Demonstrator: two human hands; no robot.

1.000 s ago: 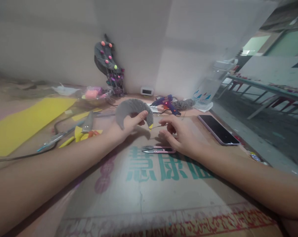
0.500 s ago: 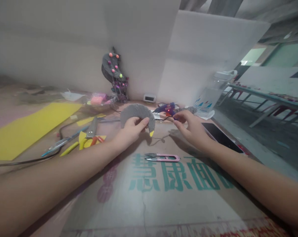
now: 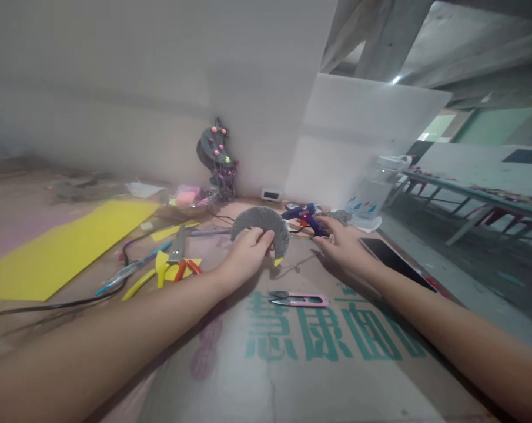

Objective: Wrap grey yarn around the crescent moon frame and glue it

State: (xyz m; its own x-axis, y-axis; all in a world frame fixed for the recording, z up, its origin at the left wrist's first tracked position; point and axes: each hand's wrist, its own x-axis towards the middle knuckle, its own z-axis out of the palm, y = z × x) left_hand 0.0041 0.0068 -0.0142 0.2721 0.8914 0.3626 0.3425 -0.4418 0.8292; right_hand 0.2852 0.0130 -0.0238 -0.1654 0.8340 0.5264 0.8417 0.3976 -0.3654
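Observation:
My left hand point(image 3: 248, 254) is closed on a grey yarn-wrapped crescent point(image 3: 261, 222) with a yellow tip, holding it just above the cardboard sheet point(image 3: 301, 358). My right hand point(image 3: 343, 239) reaches forward to the blue hot glue gun point(image 3: 303, 215), its fingers curled at the gun's handle. A loose strand of grey yarn trails from the crescent onto the cardboard. Pink thread snips point(image 3: 298, 299) lie on the cardboard below both hands.
A phone point(image 3: 391, 255) lies right of my right hand. A ball of grey yarn point(image 3: 338, 216) and a clear water jug point(image 3: 374, 191) stand behind it. Left are a yellow foam sheet point(image 3: 58, 249), scissors, pens and a black cable. A finished beaded crescent point(image 3: 215, 155) leans in the corner.
My right hand left the yarn strand near the crescent's tip and moved forward to the glue gun. The view tilted upward. My left hand kept hold of the crescent.

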